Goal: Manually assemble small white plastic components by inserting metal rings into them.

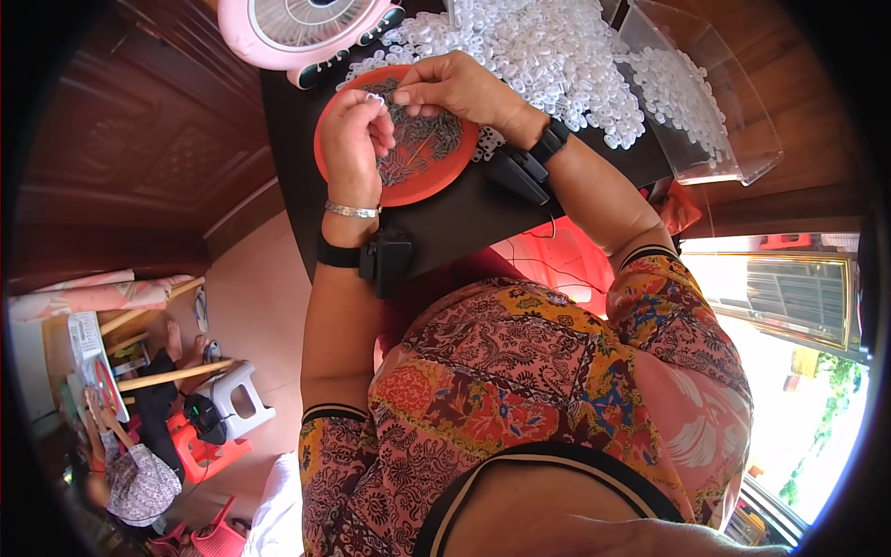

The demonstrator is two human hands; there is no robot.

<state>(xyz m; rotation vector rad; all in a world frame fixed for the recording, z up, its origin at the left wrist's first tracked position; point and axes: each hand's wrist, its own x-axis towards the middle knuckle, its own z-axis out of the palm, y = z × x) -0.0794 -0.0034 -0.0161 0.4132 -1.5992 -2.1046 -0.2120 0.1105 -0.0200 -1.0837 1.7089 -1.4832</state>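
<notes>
An orange round bowl (415,195) holds a heap of small grey metal pins (436,139), nail-like in shape. Over its left side, my left hand (355,139) is closed, with a small white plastic piece (374,98) pinched between thumb and forefinger. My right hand (459,90) reaches over the far right rim, thumb and forefinger pressed together close to that piece. Whatever sits in this right-hand pinch is too small to make out. Beyond the bowl spreads a big pile of similar white plastic pieces (548,56).
A pink fan (311,23) stands at the far left of the black table (473,218). At the right, a clear plastic bin (742,139) lies with more white pieces in it. Another person (144,478) sits at lower left, near a grey stool (246,399).
</notes>
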